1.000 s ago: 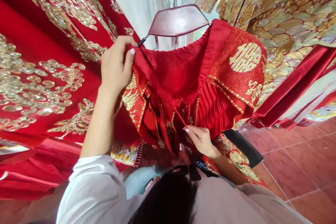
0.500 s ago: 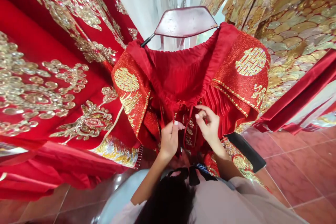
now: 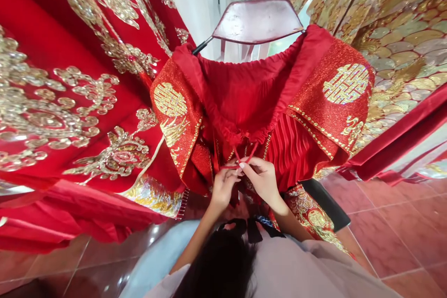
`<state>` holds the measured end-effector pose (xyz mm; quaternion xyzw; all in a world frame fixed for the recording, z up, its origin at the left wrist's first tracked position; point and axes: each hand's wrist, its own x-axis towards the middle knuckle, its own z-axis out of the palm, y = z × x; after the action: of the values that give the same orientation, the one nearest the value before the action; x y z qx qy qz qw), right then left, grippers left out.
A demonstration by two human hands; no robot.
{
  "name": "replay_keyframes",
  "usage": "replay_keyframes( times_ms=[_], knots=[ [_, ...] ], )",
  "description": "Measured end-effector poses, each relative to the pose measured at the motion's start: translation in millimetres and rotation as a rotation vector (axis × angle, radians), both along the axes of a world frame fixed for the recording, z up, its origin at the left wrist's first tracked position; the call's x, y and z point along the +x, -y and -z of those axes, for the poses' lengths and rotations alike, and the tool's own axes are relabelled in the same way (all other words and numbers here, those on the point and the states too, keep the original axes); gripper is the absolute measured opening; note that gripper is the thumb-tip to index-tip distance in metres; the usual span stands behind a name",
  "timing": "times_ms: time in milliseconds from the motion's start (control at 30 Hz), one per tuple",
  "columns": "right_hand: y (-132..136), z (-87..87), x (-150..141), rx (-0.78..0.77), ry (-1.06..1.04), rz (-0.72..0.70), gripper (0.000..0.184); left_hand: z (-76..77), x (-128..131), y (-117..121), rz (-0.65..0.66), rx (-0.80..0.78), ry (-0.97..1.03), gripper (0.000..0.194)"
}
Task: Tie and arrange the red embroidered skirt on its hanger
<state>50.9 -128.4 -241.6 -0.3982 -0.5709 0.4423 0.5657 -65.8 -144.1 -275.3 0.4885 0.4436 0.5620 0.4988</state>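
Fingers (image 3: 249,173), right hand (image 3: 261,181): pinched on a red cord (image 3: 253,152) below the gathered neckline.
Fingers, left hand (image 3: 222,189): curled in beside the right fingertips; whether they grip the cord, cannot tell.
Red garment (image 3: 240,98): on a hanger (image 3: 258,21), in front of the person.
Shoulder flaps (image 3: 314,84): gold emblems, gold-dotted edges.
Left: red cloth (image 3: 66,60) with sparkling beadwork.
Right: gold scale-patterned fabric (image 3: 401,56).
Floor (image 3: 391,233): reddish tiles.

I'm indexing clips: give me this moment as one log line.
left hand: fingers at drawstring | right hand: pinching drawstring | red garment: on hanger, gold-embroidered
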Motion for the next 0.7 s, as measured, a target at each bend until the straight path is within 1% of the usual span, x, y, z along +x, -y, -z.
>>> replay_keyframes(
  times_ms=[33,100,200,233,267,300,333,367,400,467,533,567,633,700],
  knots=[
    [0,1.6,0,0.022,0.025,0.044,0.012,-2.4,-5,0,-0.077,0.058,-0.036,0.046],
    [-1,5.0,0,0.081,0.1,0.099,0.012,-10.9,-13,1,-0.202,0.247,-0.19,0.04],
    [-2,8.0,-3,0.181,0.202,0.093,0.014,-29.9,-17,-4,-0.304,0.597,-0.496,0.023],
    [-2,8.2,-4,0.21,0.225,0.091,0.015,-36.0,-15,-7,-0.332,0.667,-0.563,0.017],
    [-2,8.2,-5,0.233,0.244,0.096,0.016,-41.4,-13,-10,-0.368,0.696,-0.599,0.011],
    [-2,7.8,-6,0.25,0.263,0.108,0.016,-45.8,-9,-14,-0.417,0.677,-0.6,0.006],
    [-2,7.3,-7,0.26,0.284,0.119,0.018,-49.0,-6,-18,-0.462,0.614,-0.566,0.005],
    [-2,6.8,-7,0.264,0.302,0.126,0.019,-51.1,-3,-22,-0.48,0.526,-0.495,0.01],
    [-2,6.2,-7,0.264,0.315,0.127,0.02,-52.2,0,-25,-0.458,0.428,-0.392,0.014],
    [-2,5.2,-5,0.259,0.321,0.117,0.02,-51.9,3,-29,-0.32,0.238,-0.141,0.02],
    [-1,4.5,-3,0.253,0.301,0.102,0.017,-48.7,1,-31,-0.181,0.13,0.075,0.026],
    [-1,4.2,-2,0.249,0.288,0.097,0.017,-46.2,-2,-31,-0.149,0.102,0.156,0.032],
    [0,3.9,-1,0.241,0.27,0.08,0.017,-39.6,-9,-30,-0.133,0.052,0.277,0.043],
    [0,3.5,-2,0.231,0.257,0.052,0.017,-32.5,-15,-28,-0.126,-0.021,0.364,0.047]
  ],
)
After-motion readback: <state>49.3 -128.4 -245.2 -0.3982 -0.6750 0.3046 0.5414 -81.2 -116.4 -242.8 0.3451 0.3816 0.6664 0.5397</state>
